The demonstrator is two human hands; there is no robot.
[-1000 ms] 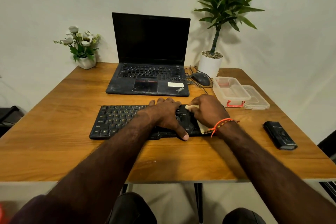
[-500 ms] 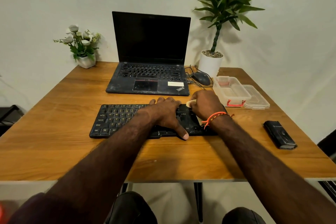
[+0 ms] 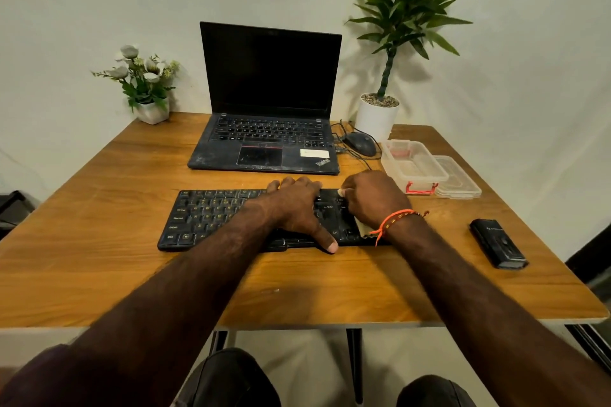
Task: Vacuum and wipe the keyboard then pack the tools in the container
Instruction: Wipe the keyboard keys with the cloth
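Wooden table (image 3: pixel 99 258) holds everything. Far left, flower pot (image 3: pixel 152 111), well apart from the work. Black keyboard (image 3: pixel 205 218) lies flat at centre, in front of the open laptop (image 3: pixel 267 142). Left hand (image 3: pixel 294 208) rests spread on the keys, fingers fairly straight, thumb over the near edge, bracing the board and grasping nothing. Right hand (image 3: pixel 370 200) is curled around a pale cloth (image 3: pixel 362 230) on the keyboard's right end; only a corner of cloth shows at the wrist and a bit at the fingertips. Wiping looks underway. Mouse (image 3: pixel 360 144) and its cable sit behind, near the white plant pot (image 3: pixel 377 117). Clear container (image 3: pixel 413 163) stands open just right of the hand, its lid (image 3: pixel 459 180) beside it. Black handheld vacuum (image 3: pixel 499 243) lies further right, near the table edge, not packed yet.

Risks: a hard stroke could press or pop keys, or slide the board if the left hand eases off. A wide rightward swipe could knock the container. Reaching for the vacuum carelessly could push it off the edge. The cable could be caught by the cloth.
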